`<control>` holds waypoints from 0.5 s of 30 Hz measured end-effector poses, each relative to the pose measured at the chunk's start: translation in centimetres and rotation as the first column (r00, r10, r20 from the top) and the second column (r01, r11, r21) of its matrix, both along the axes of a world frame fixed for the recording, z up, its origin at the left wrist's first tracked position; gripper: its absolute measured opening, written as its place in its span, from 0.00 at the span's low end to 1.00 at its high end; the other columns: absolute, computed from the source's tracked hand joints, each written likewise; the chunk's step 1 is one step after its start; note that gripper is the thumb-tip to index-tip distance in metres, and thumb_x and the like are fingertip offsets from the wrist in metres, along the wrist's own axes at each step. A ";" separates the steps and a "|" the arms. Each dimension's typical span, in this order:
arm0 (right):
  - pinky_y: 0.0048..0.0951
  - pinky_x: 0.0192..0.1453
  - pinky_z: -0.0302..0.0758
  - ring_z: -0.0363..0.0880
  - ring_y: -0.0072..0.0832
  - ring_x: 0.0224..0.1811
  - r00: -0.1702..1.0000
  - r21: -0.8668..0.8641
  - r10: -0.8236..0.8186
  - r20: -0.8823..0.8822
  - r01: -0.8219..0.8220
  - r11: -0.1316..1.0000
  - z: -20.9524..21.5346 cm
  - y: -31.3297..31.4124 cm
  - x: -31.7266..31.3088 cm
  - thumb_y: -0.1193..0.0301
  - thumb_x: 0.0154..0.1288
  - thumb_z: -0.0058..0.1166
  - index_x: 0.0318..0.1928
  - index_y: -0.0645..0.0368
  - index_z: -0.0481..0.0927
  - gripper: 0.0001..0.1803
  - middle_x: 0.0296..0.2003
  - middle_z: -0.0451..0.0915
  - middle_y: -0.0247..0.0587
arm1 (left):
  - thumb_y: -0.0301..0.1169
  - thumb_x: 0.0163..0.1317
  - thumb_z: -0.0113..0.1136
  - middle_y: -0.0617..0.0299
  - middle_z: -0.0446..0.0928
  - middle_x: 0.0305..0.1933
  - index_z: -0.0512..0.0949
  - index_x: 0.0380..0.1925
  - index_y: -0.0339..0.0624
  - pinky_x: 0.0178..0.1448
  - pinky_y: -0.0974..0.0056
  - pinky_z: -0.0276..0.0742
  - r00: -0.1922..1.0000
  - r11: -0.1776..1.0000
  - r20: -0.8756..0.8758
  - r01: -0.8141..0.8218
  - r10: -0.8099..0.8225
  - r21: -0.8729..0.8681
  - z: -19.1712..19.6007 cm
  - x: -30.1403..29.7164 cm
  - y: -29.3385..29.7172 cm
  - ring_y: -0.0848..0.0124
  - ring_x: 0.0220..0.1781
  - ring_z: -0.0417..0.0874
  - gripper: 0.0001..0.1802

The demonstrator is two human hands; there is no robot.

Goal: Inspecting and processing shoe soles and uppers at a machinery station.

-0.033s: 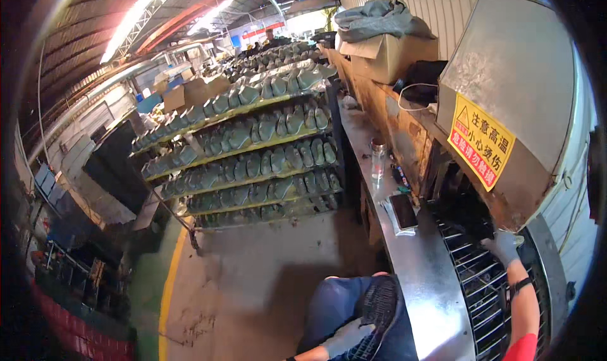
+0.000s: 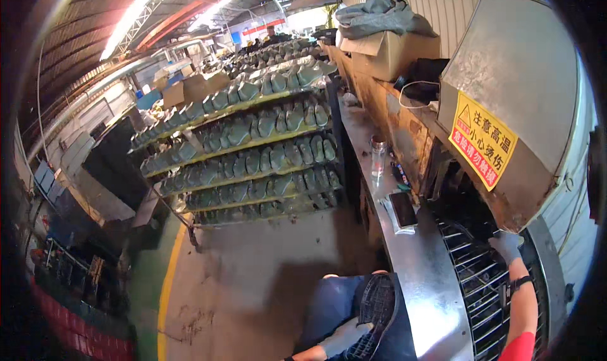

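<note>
One gloved right hand [image 2: 506, 246] of ours reached onto the wire conveyor [image 2: 475, 279] at the oven mouth; we couldn't tell its grip. Our left hand [image 2: 297, 356] lay low, beside our jeans [image 2: 373, 310], grip hidden.

Right hand [image 2: 506, 246] fingers hidden inside dark machine mouth at 4 o'clock; left hand [image 2: 297, 356] cut off by bottom edge, 6 o'clock.

Nothing has shifted: the gloved right hand [image 2: 506, 246] stays on the wire conveyor [image 2: 474, 279].
</note>
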State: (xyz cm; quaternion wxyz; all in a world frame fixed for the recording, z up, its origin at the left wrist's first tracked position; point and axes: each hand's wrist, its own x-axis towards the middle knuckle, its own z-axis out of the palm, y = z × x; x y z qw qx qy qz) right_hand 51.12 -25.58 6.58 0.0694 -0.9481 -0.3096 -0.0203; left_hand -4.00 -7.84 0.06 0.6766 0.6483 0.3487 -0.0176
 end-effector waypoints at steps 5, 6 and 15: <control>0.47 0.74 0.72 0.69 0.53 0.76 0.891 -0.310 0.130 0.436 0.012 0.951 -3.6 -7.8 0.7 0.65 0.46 0.74 0.59 0.51 0.86 0.34 0.69 0.72 0.58 | 0.46 0.73 0.63 0.57 0.86 0.55 0.81 0.62 0.36 0.65 0.60 0.78 0.998 0.989 -0.020 -0.054 0.052 -0.140 1.9 0.3 0.2 0.67 0.56 0.84 0.27; 0.50 0.74 0.72 0.67 0.56 0.75 0.953 -0.392 0.096 0.286 0.025 0.920 -3.4 -8.9 0.4 0.65 0.45 0.75 0.60 0.50 0.85 0.35 0.69 0.73 0.54 | 0.43 0.74 0.62 0.57 0.87 0.53 0.81 0.61 0.36 0.64 0.59 0.79 0.995 0.990 0.078 -0.055 0.065 -0.131 0.9 0.5 0.2 0.66 0.55 0.85 0.25; 0.50 0.72 0.73 0.74 0.50 0.68 0.840 -0.105 0.525 -0.138 -0.540 0.835 3.4 -17.3 -13.7 0.77 0.45 0.68 0.55 0.49 0.88 0.30 0.62 0.80 0.45 | 0.37 0.73 0.64 0.61 0.87 0.54 0.84 0.59 0.38 0.64 0.61 0.78 0.980 0.976 0.037 -0.189 0.194 -0.106 1.6 0.1 1.3 0.69 0.55 0.83 0.20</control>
